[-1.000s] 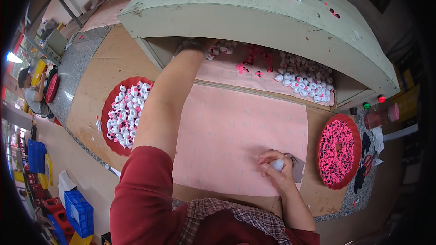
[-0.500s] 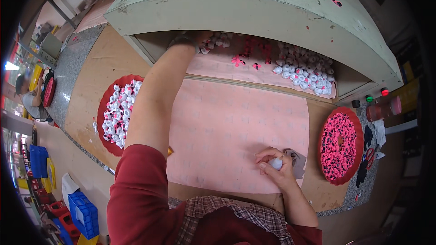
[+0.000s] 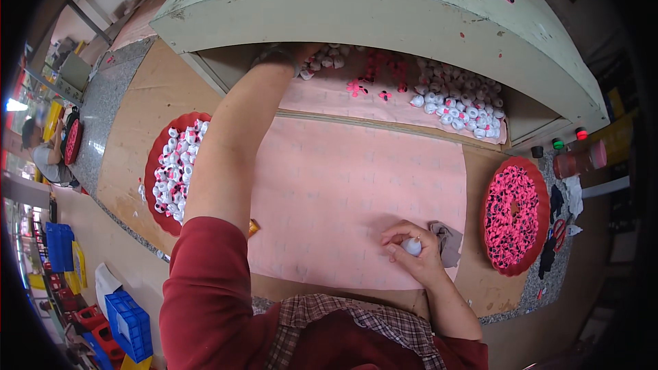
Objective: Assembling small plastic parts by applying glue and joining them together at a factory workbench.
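Observation:
My left arm stretches under the front board of the grey-green shelf box. My left hand is beside a heap of small white pieces with pink parts; the board's edge and shadow hide its fingers. My right hand rests low over the pink sheet, its fingers curled round a small translucent whitish bottle. Just right of that hand lies a grey cloth. Inside the shelf are also pink-and-black flower-like bits and a larger heap of white pieces.
A red scalloped tray of white pieces stands left, partly behind my arm. At the right is another red tray, filled with pink-and-black bits. Beyond it lie scissors, small pots and a jar. A person sits far left.
My left arm has shifted slightly left, its hand still under the shelf board. My right hand has turned a little, keeping its hold on the bottle. The whole view has moved slightly.

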Motion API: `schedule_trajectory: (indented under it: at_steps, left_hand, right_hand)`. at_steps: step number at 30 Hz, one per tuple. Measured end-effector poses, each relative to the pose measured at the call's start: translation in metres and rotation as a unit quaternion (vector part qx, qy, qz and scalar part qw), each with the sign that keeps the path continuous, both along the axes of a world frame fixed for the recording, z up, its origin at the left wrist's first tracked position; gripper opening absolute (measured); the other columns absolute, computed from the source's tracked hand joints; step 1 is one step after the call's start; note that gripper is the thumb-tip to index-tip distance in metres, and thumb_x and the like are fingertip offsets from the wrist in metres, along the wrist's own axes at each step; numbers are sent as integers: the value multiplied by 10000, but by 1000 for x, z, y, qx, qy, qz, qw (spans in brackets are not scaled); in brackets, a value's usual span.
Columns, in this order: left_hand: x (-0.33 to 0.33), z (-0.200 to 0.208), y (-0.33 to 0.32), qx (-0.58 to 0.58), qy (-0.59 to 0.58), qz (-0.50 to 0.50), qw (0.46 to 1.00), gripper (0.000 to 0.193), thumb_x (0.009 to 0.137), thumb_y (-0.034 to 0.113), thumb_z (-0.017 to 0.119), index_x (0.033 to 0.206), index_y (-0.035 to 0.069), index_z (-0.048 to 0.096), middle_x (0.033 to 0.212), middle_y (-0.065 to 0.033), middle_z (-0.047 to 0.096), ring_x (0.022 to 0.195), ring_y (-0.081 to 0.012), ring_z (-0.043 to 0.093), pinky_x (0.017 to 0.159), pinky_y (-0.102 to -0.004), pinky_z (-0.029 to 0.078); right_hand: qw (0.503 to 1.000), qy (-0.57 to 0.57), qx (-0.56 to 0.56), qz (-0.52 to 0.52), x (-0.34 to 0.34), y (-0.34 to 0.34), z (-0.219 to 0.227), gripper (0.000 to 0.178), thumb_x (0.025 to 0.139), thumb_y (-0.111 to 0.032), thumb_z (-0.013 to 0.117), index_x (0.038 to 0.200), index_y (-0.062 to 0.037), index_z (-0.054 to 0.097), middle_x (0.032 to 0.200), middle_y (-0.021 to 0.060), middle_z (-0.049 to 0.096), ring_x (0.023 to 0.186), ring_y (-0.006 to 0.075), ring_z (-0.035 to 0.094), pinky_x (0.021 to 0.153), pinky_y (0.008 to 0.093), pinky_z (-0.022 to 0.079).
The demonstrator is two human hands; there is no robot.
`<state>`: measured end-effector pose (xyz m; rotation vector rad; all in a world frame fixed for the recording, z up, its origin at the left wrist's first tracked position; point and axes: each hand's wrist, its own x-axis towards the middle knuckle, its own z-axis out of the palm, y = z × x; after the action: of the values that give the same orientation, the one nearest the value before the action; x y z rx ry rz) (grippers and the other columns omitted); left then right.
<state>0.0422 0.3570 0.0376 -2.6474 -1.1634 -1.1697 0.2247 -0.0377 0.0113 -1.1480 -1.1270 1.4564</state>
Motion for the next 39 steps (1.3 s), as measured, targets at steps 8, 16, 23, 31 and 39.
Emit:
schedule_trajectory:
  at_steps: [8,16,23,31,39]
  left_hand:
    - [-5,6,-8,13,-56,-53,997,201,824,211,519,953,94,618,1011,-150,586,935,-325,546,803,-427,439]
    - [14,4,-206,-80,34,-223,971,206,781,108,587,985,90,571,1020,-125,528,963,-316,527,774,-397,466]
    - [-6,-17,-274,-83,181,-233,952,281,749,199,629,1010,112,571,1083,-109,499,1000,-272,494,743,-368,454]
    - [-4,11,-277,-97,151,-230,956,390,702,269,675,1036,96,575,1234,-152,451,1070,-314,466,788,-407,454]
    - [53,1,-128,-5,80,-178,981,336,741,101,581,1074,53,591,1181,-191,524,1068,-345,511,858,-426,453]
  right_hand:
    - [1000,6,-11,-4,-3,-1,2,207,810,59,593,1006,-4,608,944,53,599,844,94,578,602,198,489]
    - [1000,13,-5,-12,2,-1,-2,183,835,26,579,1015,-5,597,921,45,598,836,80,569,602,197,483]
    - [1000,-9,21,0,-2,-1,0,185,844,20,566,1024,-10,594,919,40,600,833,74,567,606,192,477]
    - [1000,6,8,-1,0,-2,5,181,834,21,578,1012,-7,596,906,46,588,826,85,562,608,199,471]
    - [1000,-8,22,3,0,-1,0,177,834,18,588,1006,-15,609,916,49,608,819,83,570,607,203,483]
